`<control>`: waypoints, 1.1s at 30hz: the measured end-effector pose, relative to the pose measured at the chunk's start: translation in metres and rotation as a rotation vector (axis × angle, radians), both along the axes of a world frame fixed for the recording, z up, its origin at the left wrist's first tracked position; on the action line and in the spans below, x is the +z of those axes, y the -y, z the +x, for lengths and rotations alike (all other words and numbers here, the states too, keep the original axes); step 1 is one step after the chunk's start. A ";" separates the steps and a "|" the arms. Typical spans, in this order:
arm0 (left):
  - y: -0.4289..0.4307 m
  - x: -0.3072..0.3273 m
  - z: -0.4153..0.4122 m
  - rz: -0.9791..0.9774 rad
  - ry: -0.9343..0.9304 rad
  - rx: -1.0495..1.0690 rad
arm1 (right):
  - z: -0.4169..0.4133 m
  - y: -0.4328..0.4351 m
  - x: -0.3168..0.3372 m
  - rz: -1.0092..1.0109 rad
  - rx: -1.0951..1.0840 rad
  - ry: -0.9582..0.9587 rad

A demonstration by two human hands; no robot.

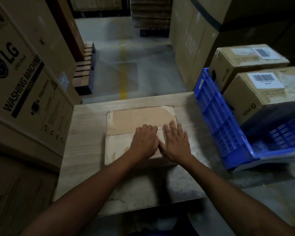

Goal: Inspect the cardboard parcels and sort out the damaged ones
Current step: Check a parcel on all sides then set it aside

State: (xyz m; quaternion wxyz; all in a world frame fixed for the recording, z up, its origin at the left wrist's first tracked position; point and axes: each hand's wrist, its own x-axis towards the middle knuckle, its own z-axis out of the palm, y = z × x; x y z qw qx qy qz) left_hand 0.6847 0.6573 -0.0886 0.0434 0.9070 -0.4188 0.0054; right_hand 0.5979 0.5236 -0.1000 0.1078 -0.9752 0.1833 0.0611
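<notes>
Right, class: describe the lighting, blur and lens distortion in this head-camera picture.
Head view: dim overall, brightest on the parcel and table at centre; corners fall dark; the wide-angle lens bows the edges of the washing machine carton; the blue crate looks slightly smeared.

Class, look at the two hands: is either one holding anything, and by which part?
Nothing is plainly gripped. The right hand lies flat on top of the parcel; the left hand rests beside it, possibly curled.

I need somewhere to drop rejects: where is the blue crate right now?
In the head view, the blue crate is on the right, at the right edge of the table, just right of the flat parcel and beside two labelled cardboard boxes.
</notes>
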 end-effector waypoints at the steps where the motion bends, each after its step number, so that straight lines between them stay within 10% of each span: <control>1: 0.002 0.000 0.001 -0.028 0.004 -0.005 | 0.001 0.001 -0.001 0.003 0.008 -0.002; 16: 0.013 -0.012 0.025 -0.021 -0.254 0.141 | 0.032 0.030 0.004 -0.002 0.137 -0.042; 21: 0.000 -0.010 0.042 -0.307 -0.242 0.161 | 0.051 0.021 0.014 -0.020 0.083 0.025; 33: -0.004 -0.027 0.056 -0.071 -0.148 0.263 | 0.069 0.022 0.006 -0.043 0.136 -0.055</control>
